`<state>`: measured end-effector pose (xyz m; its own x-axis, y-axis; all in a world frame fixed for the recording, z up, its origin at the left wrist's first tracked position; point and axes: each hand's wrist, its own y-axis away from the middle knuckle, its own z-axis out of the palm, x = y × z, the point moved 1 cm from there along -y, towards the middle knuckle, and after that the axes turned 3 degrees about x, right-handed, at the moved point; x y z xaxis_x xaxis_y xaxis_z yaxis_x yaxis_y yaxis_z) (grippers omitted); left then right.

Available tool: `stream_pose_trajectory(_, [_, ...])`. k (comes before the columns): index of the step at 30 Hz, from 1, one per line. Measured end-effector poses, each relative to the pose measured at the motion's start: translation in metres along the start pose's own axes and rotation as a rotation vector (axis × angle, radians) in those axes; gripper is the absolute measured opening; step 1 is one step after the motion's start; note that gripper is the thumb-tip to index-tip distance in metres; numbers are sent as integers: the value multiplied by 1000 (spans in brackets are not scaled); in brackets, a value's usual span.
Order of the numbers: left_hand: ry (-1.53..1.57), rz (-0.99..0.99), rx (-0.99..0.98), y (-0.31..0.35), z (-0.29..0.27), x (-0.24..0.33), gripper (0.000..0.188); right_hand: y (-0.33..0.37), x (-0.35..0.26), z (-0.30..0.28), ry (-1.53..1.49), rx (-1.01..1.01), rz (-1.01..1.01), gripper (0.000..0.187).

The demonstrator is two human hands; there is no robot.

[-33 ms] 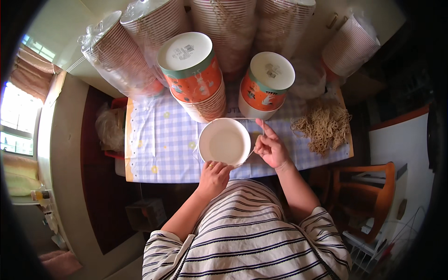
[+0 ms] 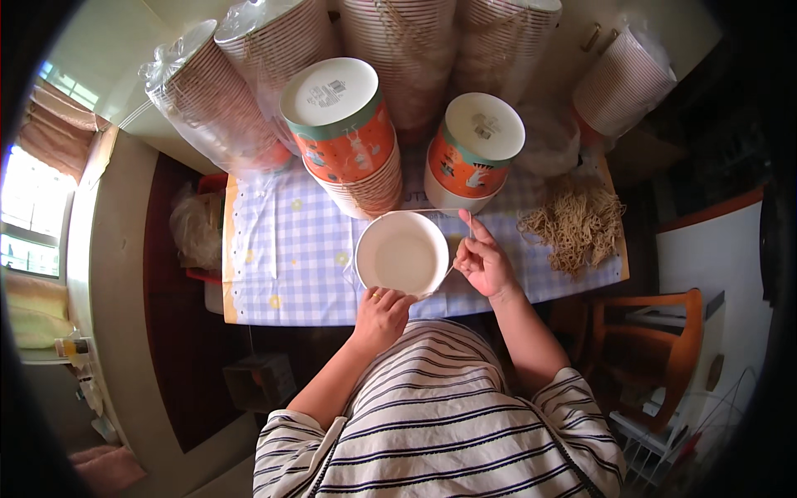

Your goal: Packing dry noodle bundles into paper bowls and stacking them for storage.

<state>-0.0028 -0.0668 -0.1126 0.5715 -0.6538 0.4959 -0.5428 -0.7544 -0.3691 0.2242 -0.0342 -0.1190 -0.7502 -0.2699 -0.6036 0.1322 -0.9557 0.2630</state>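
Note:
A white paper bucket (image 2: pixel 402 253) with its open mouth facing up is at the table's near edge. My left hand (image 2: pixel 384 315), closed, grips its near rim, fingertips on the lip. From the bucket's far side a thin pale string (image 2: pixel 427 210) runs taut to my right hand (image 2: pixel 484 264). There it passes over the raised index finger and comes back down toward the near right rim. The other fingers of my right hand are curled in on the string. To the right lies a tangled heap of beige strings (image 2: pixel 573 226).
Two upside-down stacks of orange and green paper buckets, a taller one (image 2: pixel 349 141) and a shorter one (image 2: pixel 476 149), stand just beyond. Several plastic-wrapped stacks (image 2: pixel 398 66) line the back. A blue-checked tablecloth (image 2: pixel 257 249) covers the table. A wooden chair (image 2: pixel 647 349) stands at right.
The bucket has shifted very slightly to the right, and my right index finger has moved a little to the right with the string. My left hand stays on the rim.

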Motion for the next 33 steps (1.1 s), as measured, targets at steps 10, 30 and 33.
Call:
stream_pose_trajectory(10, [101, -66, 134, 6, -6, 3, 26, 18, 53, -41, 545, 358, 139, 39])
stream_pose_trajectory(30, [266, -204, 126, 5, -14, 11, 27, 29, 34, 34, 1510, -157, -781, 25])
stream_pose_trajectory(33, [298, -246, 135, 7, -12, 9, 27, 34, 33, 43, 1470, -211, -833, 24])
